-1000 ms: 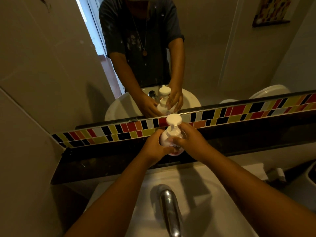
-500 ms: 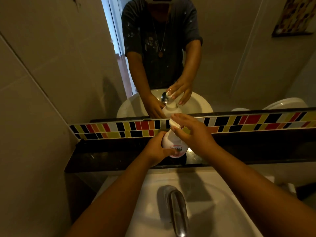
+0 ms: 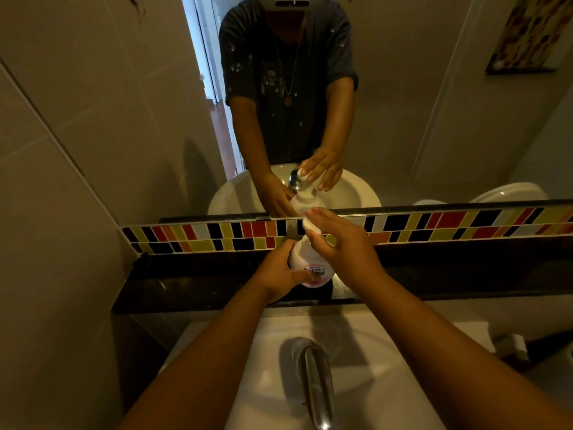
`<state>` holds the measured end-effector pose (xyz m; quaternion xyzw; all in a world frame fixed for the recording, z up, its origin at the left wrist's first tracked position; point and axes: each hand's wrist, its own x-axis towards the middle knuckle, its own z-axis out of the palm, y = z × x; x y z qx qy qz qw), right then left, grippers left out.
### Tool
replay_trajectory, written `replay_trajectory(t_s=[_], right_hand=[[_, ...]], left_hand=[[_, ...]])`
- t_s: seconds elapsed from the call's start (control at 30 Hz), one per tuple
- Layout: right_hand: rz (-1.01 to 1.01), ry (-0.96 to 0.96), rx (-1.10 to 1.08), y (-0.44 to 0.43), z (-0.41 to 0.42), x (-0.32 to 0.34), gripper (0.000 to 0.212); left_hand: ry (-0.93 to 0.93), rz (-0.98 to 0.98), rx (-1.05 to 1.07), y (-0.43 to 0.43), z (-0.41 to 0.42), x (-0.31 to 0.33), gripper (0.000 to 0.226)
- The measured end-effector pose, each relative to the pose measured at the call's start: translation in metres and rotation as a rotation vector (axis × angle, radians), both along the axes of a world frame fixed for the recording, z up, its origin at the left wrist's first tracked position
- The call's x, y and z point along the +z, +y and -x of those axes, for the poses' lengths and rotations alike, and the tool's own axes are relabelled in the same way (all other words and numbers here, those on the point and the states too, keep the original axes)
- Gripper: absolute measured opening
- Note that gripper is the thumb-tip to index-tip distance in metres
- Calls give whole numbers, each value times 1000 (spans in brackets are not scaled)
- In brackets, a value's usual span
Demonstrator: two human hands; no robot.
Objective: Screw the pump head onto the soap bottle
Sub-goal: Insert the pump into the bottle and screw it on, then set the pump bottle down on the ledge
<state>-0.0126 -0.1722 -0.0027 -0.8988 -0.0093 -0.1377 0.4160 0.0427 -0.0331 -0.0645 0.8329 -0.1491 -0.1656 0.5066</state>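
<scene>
1. Head view: the soap bottle (image 3: 305, 263) stands upright on the dark ledge (image 3: 198, 283) behind the basin (image 3: 273, 364), below the coloured tile strip (image 3: 434, 226); the tap (image 3: 314, 380) sits nearer the camera.
2. The left hand (image 3: 279, 274) is wrapped round the bottle's body, steadying it; the grip looks firm.
3. The right hand (image 3: 344, 243) is over the pump head (image 3: 310, 225), fingers spread and loose about it; whether they pinch it I cannot tell.
4. The step in hand looks like turning the pump head down on the neck; the mirror (image 3: 403, 103) shows it seated there.
5. Next calls for a fresh hold on the collar and another twist, the bottle kept from spinning.
</scene>
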Motion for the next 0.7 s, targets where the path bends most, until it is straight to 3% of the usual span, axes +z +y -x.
replay_trajectory(t_s=[0.1,0.2,0.27,0.33,0.47,0.7], right_hand=[[5,-31,-39,7,0,-6,46],[-104,80,-27,7,-2,1,49],[-27,48,20,4,1,5,52],[36,5,87,1,5,5,62],[-132,120,-18,8,4,-11,85],[-234,257,15,15,2,-38,64]], left_hand=[[0,-9,-1,0,0,0,62],[2,-9,-10,1,0,2,62],[-1,0,-15,2,0,3,62],[2,11,-14,6,-1,4,61],[52,85,3,19,-2,8,63],[41,148,30,42,-1,8,70]])
